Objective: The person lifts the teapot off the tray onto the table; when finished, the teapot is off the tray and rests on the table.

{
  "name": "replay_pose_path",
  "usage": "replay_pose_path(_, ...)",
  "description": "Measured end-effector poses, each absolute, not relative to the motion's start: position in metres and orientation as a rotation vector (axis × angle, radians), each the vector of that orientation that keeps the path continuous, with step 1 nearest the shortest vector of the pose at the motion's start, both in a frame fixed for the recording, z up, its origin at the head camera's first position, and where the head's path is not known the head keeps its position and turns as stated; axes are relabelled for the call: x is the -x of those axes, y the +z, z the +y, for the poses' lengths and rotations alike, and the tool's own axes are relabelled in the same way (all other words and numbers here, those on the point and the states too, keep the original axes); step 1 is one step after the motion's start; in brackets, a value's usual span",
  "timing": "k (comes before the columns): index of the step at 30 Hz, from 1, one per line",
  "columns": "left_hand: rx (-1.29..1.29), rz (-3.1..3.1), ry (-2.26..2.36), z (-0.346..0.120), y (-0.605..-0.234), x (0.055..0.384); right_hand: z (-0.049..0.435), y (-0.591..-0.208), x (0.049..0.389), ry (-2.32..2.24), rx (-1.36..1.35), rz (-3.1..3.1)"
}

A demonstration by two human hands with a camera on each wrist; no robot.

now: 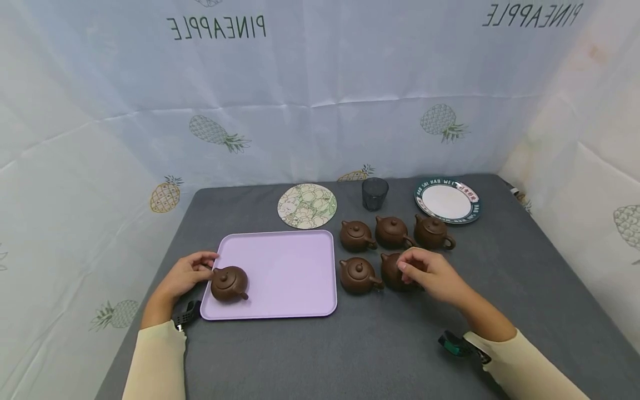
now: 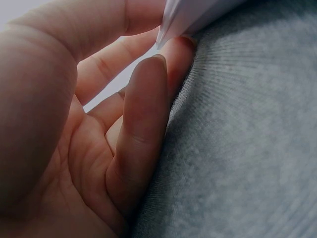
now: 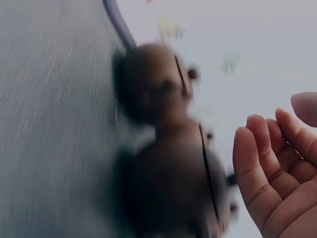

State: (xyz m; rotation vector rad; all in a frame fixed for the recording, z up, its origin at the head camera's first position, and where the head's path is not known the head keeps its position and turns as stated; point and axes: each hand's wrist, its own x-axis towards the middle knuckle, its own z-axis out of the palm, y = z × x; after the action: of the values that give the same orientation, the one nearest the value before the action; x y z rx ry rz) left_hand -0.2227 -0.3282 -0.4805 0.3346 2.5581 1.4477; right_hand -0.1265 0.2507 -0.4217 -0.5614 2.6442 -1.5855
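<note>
At the left edge of the lilac tray [image 1: 280, 278], my left hand [image 1: 187, 272] pinches the rim. The left wrist view shows the thumb and fingers around the tray edge [image 2: 183, 20], close to the grey cloth. A brown teapot [image 1: 229, 284] stands upright on the tray beside that thumb. Over another brown teapot [image 1: 392, 272], in the near row right of the tray, hovers my right hand [image 1: 430, 275], which partly covers it. In the right wrist view its fingers [image 3: 257, 163] are loosely bent, with nothing held, next to blurred teapots [image 3: 173, 183].
Behind the near row, a far row includes a left teapot [image 1: 356, 236], a middle one [image 1: 391, 232] and a right one [image 1: 432, 232]. One more teapot [image 1: 358, 275] sits beside the tray. Farther back are a patterned round mat [image 1: 307, 206], a dark glass [image 1: 374, 194] and a plate [image 1: 446, 201].
</note>
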Motion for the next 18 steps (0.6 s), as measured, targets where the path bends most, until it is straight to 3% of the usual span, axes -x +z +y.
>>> replay_pose_path(18,-0.349,2.545,1.475,-0.327,-0.479,0.219,0.081,-0.440,0.144,-1.431,0.967,2.257)
